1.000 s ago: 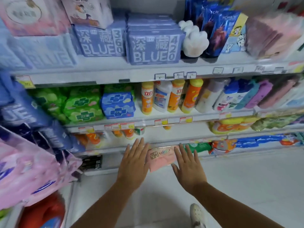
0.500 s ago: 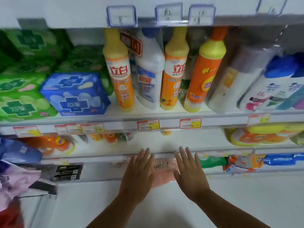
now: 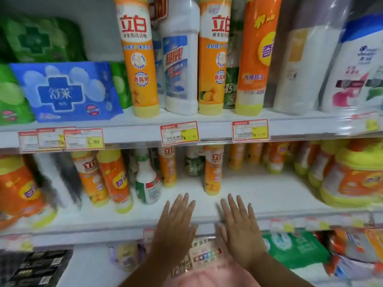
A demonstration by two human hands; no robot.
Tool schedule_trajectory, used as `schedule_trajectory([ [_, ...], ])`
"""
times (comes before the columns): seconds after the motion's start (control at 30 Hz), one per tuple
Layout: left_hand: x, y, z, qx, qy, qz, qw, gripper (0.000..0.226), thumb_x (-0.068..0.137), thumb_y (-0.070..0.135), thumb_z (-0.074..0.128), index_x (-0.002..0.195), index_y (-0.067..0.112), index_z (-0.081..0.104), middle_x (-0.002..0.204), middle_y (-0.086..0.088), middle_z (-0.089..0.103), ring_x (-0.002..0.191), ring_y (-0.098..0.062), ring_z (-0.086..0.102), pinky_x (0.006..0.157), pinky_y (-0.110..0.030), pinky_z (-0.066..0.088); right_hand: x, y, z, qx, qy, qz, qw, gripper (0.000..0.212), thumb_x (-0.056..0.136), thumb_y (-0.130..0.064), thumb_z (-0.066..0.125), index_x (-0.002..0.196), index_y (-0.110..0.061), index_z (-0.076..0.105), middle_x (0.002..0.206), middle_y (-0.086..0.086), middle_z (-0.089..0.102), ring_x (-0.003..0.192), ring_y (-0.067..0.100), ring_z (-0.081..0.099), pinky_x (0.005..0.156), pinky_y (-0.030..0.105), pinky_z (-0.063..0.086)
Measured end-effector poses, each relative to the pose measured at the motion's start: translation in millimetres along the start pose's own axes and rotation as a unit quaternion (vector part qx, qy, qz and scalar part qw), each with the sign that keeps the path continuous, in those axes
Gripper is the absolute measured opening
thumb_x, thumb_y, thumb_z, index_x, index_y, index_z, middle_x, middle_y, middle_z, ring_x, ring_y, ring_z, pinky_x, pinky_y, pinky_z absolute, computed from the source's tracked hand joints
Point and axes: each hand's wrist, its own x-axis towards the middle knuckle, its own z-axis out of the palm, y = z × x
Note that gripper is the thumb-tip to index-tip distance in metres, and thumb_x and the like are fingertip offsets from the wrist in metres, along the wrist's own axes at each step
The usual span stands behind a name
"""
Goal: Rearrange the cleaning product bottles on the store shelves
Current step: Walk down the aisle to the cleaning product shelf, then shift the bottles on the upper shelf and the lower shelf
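Bottles (image 3: 213, 172) stand loosely spaced on the middle shelf (image 3: 269, 197), just beyond our left hand (image 3: 174, 226) and right hand (image 3: 241, 228), both flat and wide open, flanking a pink pack (image 3: 204, 259) (contact unclear). We should grip 1 bottle low, keeping it upright.

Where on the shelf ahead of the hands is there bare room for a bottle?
Bare shelf board runs from the lone orange bottle right to the big orange jug, and along the front edge ahead of the left hand and right hand. Left of the green-and-white bottle it is crowded.
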Motion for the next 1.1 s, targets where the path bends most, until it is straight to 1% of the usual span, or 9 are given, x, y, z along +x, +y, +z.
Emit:
schedule_trajectory([
  [0.2, -9, 8, -18, 0.027, 0.025, -0.021, 0.999, 0.06, 0.09, 0.049, 0.034, 0.144, 0.023, 0.031, 0.153, 0.0, 0.027, 0.142, -0.018, 0.02, 0.109, -0.042, 0.016, -5, -2, -6, 0.019, 0.038, 0.008, 0.999, 0.067, 0.098, -0.043, 0.006, 0.136, -0.011, 0.051, 0.143, 0.015, 0.046, 0.133, 0.036, 0.041, 0.108, 0.046, 0.014],
  [0.43, -11, 13, -60, 0.035, 0.063, -0.027, 0.997, 0.058, 0.089, 0.049, 0.035, 0.14, 0.021, 0.039, 0.149, -0.001, 0.036, 0.139, -0.02, 0.026, 0.107, -0.04, 0.019, 0, -2, -38, 0.038, 0.06, 0.009, 0.997, 0.068, 0.098, -0.044, 0.006, 0.133, -0.011, 0.055, 0.138, 0.014, 0.053, 0.128, 0.035, 0.048, 0.105, 0.048, 0.022],
  [0.57, -16, 13, -90, 0.038, 0.084, -0.023, 0.995, 0.057, 0.089, 0.049, 0.035, 0.139, 0.021, 0.041, 0.149, 0.0, 0.035, 0.139, -0.018, 0.028, 0.106, -0.039, 0.02, -3, -4, -71, 0.063, 0.112, 0.0, 0.992, 0.068, 0.098, -0.046, 0.007, 0.132, -0.012, 0.055, 0.139, 0.012, 0.052, 0.127, 0.033, 0.05, 0.106, 0.05, 0.036],
  [0.7, -15, 20, -133, 0.038, 0.136, -0.034, 0.989, 0.056, 0.088, 0.048, 0.035, 0.135, 0.02, 0.047, 0.138, 0.001, 0.052, 0.128, -0.017, 0.046, 0.108, -0.036, 0.022, -11, -6, -109, 0.118, 0.18, -0.007, 0.976, 0.058, 0.097, -0.046, 0.022, 0.125, -0.012, 0.06, 0.122, 0.008, 0.063, 0.11, 0.03, 0.062, 0.089, 0.04, 0.052],
  [0.8, -9, 29, -165, 0.041, 0.182, -0.027, 0.982, 0.055, 0.087, 0.048, 0.038, 0.134, 0.021, 0.047, 0.128, 0.001, 0.057, 0.119, -0.019, 0.053, 0.108, -0.037, 0.035, -13, -3, -139, 0.129, 0.253, -0.047, 0.958, 0.046, 0.093, -0.041, 0.035, 0.121, -0.012, 0.059, 0.11, 0.006, 0.061, 0.097, 0.026, 0.061, 0.079, 0.035, 0.053],
  [0.87, -3, 33, -182, 0.05, 0.208, -0.027, 0.976, 0.053, 0.089, 0.047, 0.041, 0.135, 0.02, 0.044, 0.129, -0.001, 0.055, 0.122, -0.021, 0.05, 0.107, -0.041, 0.037, -9, 3, -158, 0.125, 0.308, -0.067, 0.941, 0.04, 0.092, -0.036, 0.042, 0.122, -0.013, 0.055, 0.11, 0.005, 0.059, 0.099, 0.024, 0.057, 0.08, 0.036, 0.052],
  [0.93, 2, 36, -194, 0.051, 0.214, -0.033, 0.975, 0.054, 0.092, 0.046, 0.04, 0.14, 0.02, 0.037, 0.14, -0.004, 0.046, 0.132, -0.023, 0.038, 0.112, -0.043, 0.028, -3, 10, -177, 0.134, 0.34, -0.069, 0.928, 0.04, 0.091, -0.031, 0.052, 0.126, -0.011, 0.053, 0.115, 0.008, 0.058, 0.104, 0.026, 0.055, 0.085, 0.038, 0.05],
  [1.0, 6, 35, -199, 0.064, 0.213, -0.044, 0.974, 0.057, 0.093, 0.048, 0.031, 0.144, 0.021, 0.028, 0.15, -0.006, 0.033, 0.141, -0.022, 0.024, 0.116, -0.043, 0.017, 6, 18, -192, 0.172, 0.339, -0.056, 0.923, 0.044, 0.091, -0.025, 0.059, 0.131, -0.009, 0.05, 0.126, 0.013, 0.054, 0.116, 0.03, 0.051, 0.095, 0.04, 0.046],
  [1.1, 10, 27, -199, 0.078, 0.212, -0.064, 0.972, 0.061, 0.092, 0.05, 0.021, 0.145, 0.019, 0.027, 0.153, -0.005, 0.027, 0.142, -0.021, 0.019, 0.118, -0.039, 0.013, 27, 24, -212, 0.229, 0.313, -0.039, 0.921, 0.051, 0.096, -0.029, 0.05, 0.143, -0.016, 0.035, 0.146, 0.008, 0.035, 0.135, 0.022, 0.033, 0.109, 0.031, 0.03],
])
